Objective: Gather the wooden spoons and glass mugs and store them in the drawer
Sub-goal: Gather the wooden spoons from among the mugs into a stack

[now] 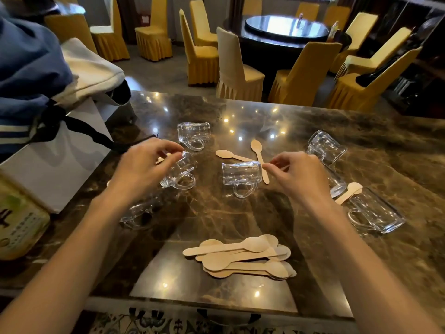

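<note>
Spoons (240, 256) piled — mugs (193, 135) loose, none stored. Left fingers (166, 147) hold a mug (179, 173) — right fingers (277, 165) pinch a spoon (258, 153).

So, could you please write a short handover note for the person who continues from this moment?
Left hand: grips the tilted clear glass mug near its rim.
Right hand: pinches the handle of a loose flat wooden spoon.
Brown marble counter: the other mugs lie on their sides, one in the middle; a second loose spoon lies behind it; a third spoon rests on a mug at the right.
Done: stack of wooden spoons gathered near the front edge.
Left: loose spoons, all mugs, then the drawer, which is not clearly in view.
</note>
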`<action>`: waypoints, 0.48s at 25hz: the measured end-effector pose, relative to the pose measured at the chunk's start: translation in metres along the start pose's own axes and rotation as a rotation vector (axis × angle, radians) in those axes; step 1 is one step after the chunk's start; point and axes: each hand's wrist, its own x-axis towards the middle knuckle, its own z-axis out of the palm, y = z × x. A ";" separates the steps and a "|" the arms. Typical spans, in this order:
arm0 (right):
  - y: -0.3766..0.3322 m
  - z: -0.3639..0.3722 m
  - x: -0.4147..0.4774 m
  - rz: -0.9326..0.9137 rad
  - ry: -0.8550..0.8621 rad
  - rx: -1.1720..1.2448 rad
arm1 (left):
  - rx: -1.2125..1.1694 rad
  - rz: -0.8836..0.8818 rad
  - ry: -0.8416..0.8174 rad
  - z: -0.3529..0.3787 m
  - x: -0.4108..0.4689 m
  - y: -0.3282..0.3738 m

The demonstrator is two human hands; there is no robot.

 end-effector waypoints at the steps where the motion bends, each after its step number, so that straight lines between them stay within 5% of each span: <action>1: 0.000 0.005 0.009 0.020 -0.010 -0.017 | 0.068 -0.054 0.010 0.001 0.012 -0.014; 6: 0.004 0.030 0.047 0.161 -0.089 -0.072 | 0.327 -0.306 -0.167 0.013 0.043 -0.069; 12: 0.010 0.049 0.074 0.279 -0.147 -0.108 | 0.391 -0.393 -0.286 0.013 0.048 -0.089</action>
